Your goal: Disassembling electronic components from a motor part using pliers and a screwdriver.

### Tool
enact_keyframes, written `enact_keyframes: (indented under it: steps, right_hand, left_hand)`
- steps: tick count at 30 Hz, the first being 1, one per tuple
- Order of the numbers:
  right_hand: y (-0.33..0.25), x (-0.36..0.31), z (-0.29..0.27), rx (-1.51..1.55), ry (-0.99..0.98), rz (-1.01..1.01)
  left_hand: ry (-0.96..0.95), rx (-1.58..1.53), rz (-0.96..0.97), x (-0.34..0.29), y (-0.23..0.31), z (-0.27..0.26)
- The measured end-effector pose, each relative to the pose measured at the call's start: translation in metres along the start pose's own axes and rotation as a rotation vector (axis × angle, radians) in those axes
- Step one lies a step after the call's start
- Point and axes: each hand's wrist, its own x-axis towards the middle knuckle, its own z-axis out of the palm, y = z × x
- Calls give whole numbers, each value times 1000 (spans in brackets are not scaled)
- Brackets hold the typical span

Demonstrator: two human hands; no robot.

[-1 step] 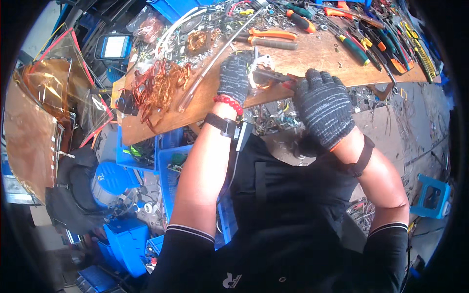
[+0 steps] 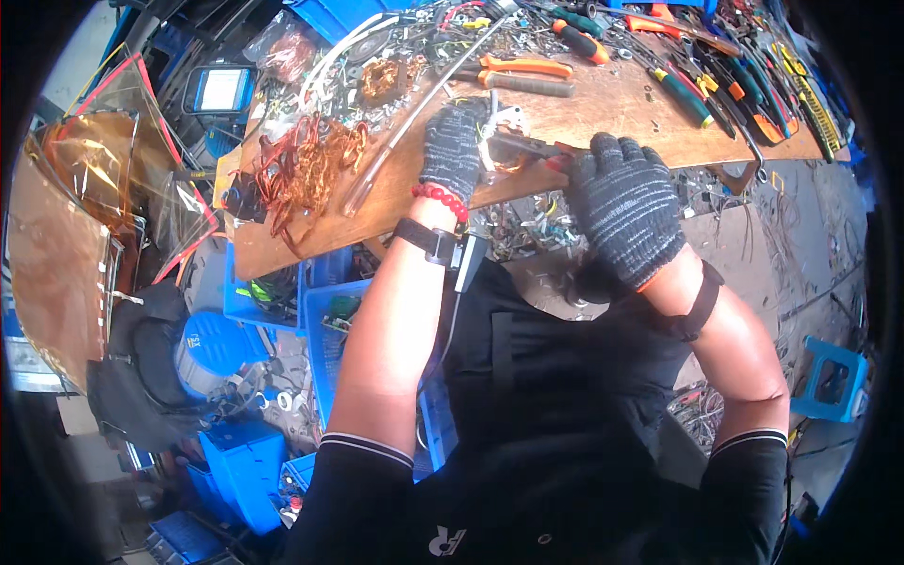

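Observation:
My left hand [image 2: 452, 149], in a dark grey knitted glove, rests on the wooden board and closes on a small white part with copper wire [image 2: 508, 121]. Its fingertips are partly hidden, so the exact hold does not show. My right hand [image 2: 625, 202], gloved alike, is wrapped round red-handled pliers [image 2: 556, 162]. The dark jaws of the pliers point left and reach the copper wire beside my left hand. Left of my left hand lies a long screwdriver [image 2: 391, 141] with a clear handle. Orange-and-grey-handled pliers [image 2: 527, 77] lie just beyond.
Tangled copper wire [image 2: 315, 169] heaps on the left of the wooden board [image 2: 603, 113]. Several hand tools [image 2: 683, 94] line its far right. Scrap bits cover the back. Blue crates [image 2: 320, 301] stand below the board; a blue stool [image 2: 831, 379] is at right.

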Motion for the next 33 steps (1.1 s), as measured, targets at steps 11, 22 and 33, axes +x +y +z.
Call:
enact_keyframes:
  steps: [11,22,33]
  right_hand:
    - [6,4,1,-15,-16,-20]
    - [16,9,1,784,-289,143]
    - [-86,-43,30,3188,-575,1306]
  left_hand:
    - [-152,107,43,9,11,-8]
    - [35,-54,-21,-4,5,-3]
    - [-41,-14,-59,2,30,-15]
